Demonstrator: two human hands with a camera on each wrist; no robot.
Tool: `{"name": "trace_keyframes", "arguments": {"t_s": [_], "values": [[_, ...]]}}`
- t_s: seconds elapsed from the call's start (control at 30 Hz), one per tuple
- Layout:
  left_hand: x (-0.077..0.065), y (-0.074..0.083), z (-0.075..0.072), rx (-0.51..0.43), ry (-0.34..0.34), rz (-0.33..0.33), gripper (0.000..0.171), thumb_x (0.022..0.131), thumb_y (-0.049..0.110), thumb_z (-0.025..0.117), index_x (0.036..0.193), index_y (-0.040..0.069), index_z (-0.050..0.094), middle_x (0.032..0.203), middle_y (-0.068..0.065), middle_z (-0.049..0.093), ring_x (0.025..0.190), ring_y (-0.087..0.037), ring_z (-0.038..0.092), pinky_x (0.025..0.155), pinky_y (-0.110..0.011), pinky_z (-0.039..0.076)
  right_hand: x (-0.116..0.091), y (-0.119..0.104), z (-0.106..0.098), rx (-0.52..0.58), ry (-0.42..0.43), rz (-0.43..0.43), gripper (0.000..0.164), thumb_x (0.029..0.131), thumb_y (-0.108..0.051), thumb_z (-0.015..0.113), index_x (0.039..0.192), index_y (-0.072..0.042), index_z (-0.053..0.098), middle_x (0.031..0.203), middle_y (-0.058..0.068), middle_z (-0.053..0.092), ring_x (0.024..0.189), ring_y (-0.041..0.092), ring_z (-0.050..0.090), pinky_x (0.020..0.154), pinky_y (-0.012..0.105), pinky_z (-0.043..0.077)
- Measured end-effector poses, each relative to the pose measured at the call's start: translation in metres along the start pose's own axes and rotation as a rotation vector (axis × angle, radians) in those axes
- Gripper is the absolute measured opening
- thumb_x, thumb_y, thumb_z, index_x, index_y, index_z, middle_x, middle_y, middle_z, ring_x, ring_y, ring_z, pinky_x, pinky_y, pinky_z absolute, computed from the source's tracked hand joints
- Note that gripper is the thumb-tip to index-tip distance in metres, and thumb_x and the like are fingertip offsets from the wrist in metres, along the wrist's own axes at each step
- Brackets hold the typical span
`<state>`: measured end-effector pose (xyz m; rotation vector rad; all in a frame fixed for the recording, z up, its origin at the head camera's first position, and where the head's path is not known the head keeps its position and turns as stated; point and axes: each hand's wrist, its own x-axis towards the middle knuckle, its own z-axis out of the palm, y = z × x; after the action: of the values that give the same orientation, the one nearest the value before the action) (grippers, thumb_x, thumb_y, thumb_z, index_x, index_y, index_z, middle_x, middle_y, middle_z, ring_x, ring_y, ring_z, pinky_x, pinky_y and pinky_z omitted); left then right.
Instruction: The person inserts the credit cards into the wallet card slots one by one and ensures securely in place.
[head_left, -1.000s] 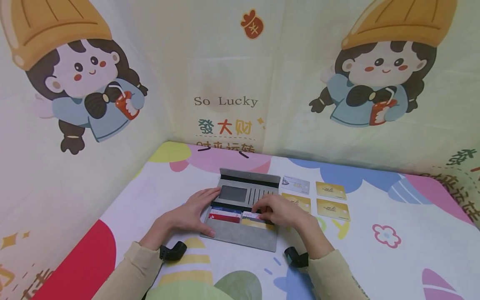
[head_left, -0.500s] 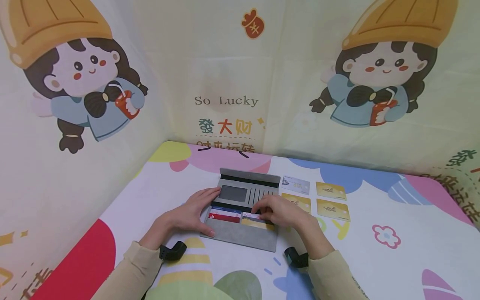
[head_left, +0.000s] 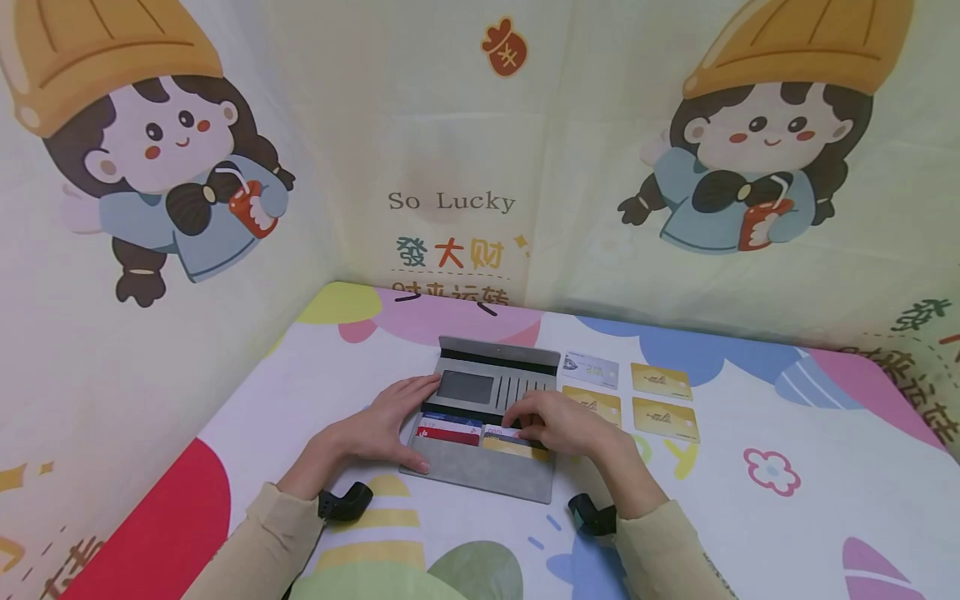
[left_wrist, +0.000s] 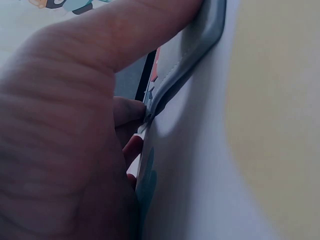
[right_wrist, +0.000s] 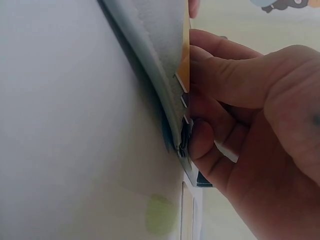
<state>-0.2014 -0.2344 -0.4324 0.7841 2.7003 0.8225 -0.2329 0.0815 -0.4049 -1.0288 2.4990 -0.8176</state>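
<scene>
A grey wallet (head_left: 480, 471) lies unfolded on the table in the head view. White-and-red cards (head_left: 448, 433) sit in its left slots. White-and-gold cards (head_left: 504, 446) sit in the right slots. My left hand (head_left: 378, 423) rests on the wallet's left edge, thumb on the lower flap and fingers spread along the side. My right hand (head_left: 558, 423) bends over the right slots, thumb and forefinger pinching the top edge of a card there. In the right wrist view the right thumb (right_wrist: 230, 80) lies against the cards; the exact grip is partly hidden.
Right of the wallet lie a silver card (head_left: 591, 370) and gold cards (head_left: 662, 382) on the patterned tablecloth (head_left: 750, 533). One gold card (head_left: 596, 402) is partly covered by the right hand. A printed cloth wall (head_left: 465, 150) stands behind the table.
Both hands and the wallet stay practically in place. The right fingers keep to the same spot on the card; only a slight shift of the view shows.
</scene>
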Motion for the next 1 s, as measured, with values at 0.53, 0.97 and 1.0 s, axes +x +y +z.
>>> {"name": "trace_keyframes", "arguments": {"t_s": [0.53,0.97,1.0], "values": [[0.000,0.001,0.002,-0.004,0.006,0.004,0.120,0.069,0.057,0.085,0.160,0.005,0.025,0.166,-0.010,0.021,0.149,-0.035,0.018,0.116,-0.063,0.018,-0.015,0.015,-0.019,0.073,0.071,0.001,0.027,0.094,0.001,0.066,0.118,-0.010,0.073,0.103,-0.001,0.067,0.088,0.017,0.057,0.081,0.035,0.053],[-0.002,0.004,0.004,0.004,0.011,0.006,0.120,0.069,0.057,0.084,0.159,0.004,0.026,0.165,-0.011,0.022,0.149,-0.036,0.018,0.116,-0.064,0.018,-0.026,0.029,-0.032,0.069,0.153,0.004,0.033,0.091,-0.004,0.073,0.124,-0.006,0.069,0.099,0.004,0.063,0.087,0.019,0.058,0.077,0.036,0.053],[-0.002,0.004,0.005,0.004,0.012,0.006,0.120,0.069,0.057,0.084,0.159,0.004,0.026,0.165,-0.011,0.022,0.149,-0.036,0.018,0.116,-0.064,0.018,-0.028,0.031,-0.034,0.074,0.162,0.002,0.033,0.091,-0.003,0.073,0.124,-0.006,0.069,0.098,0.004,0.064,0.086,0.019,0.058,0.077,0.036,0.053]]}}
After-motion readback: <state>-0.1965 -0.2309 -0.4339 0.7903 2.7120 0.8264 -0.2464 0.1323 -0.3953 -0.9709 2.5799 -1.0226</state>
